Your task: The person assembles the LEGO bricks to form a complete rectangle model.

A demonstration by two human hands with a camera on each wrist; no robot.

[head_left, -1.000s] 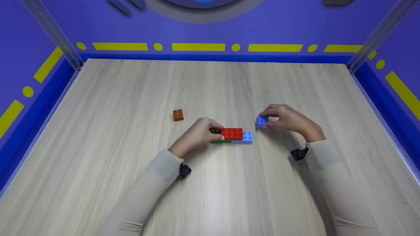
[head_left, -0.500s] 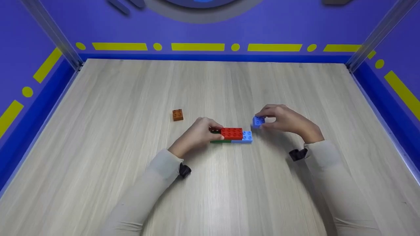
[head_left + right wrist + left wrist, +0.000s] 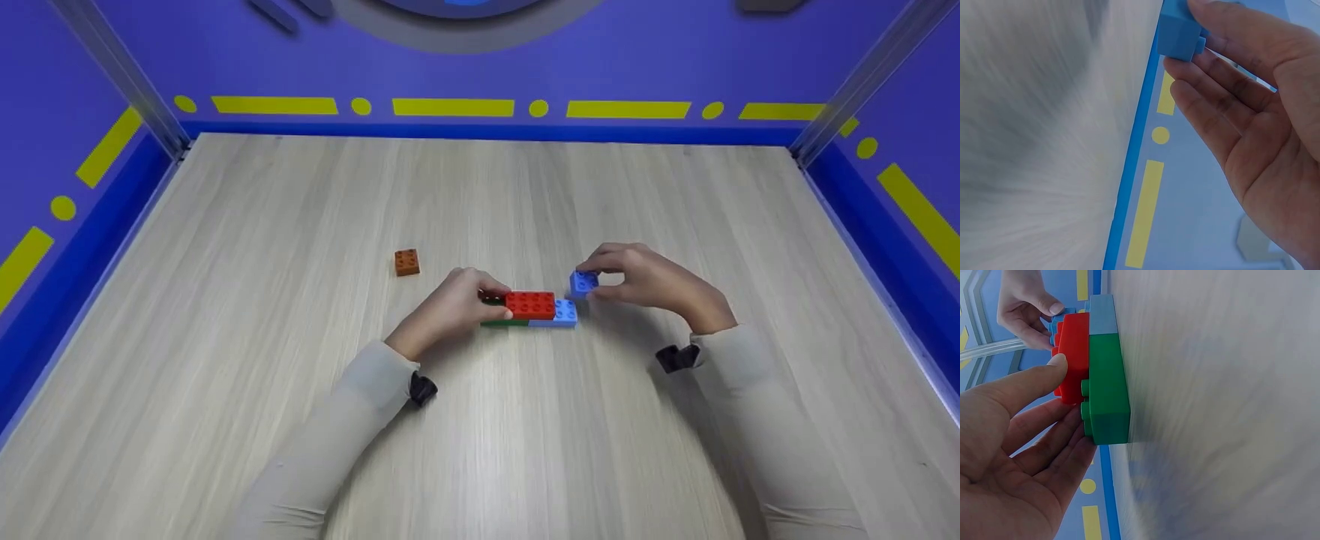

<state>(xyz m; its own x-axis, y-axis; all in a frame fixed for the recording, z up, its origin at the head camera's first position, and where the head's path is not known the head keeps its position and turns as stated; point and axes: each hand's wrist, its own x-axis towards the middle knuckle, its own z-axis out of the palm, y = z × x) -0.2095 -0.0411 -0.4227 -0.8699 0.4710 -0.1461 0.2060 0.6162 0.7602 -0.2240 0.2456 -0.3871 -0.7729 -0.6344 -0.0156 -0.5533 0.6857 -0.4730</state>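
Observation:
My left hand [image 3: 457,311] grips the left end of a red building brick [image 3: 530,304], thumb on its near side. That red brick sits across a green brick [image 3: 1109,388] and a light blue brick [image 3: 565,313], which lie end to end on the table. Studs of the light blue one show at the right, past the red. Between thumb and fingers, my right hand [image 3: 652,285] pinches a small blue brick [image 3: 583,283], studs up, just beyond and to the right of the light blue end. In the right wrist view the small blue brick [image 3: 1178,31] is partly cut off by the frame.
A small orange-brown brick [image 3: 406,262] rests on the wooden table [image 3: 480,450], beyond and left of my left hand. Blue panels [image 3: 480,75] with yellow markings wall the table at the back and both sides.
My right hand has carried the small blue brick left and slightly nearer, toward the light blue brick's end. The left hand and the joined bricks stay in place.

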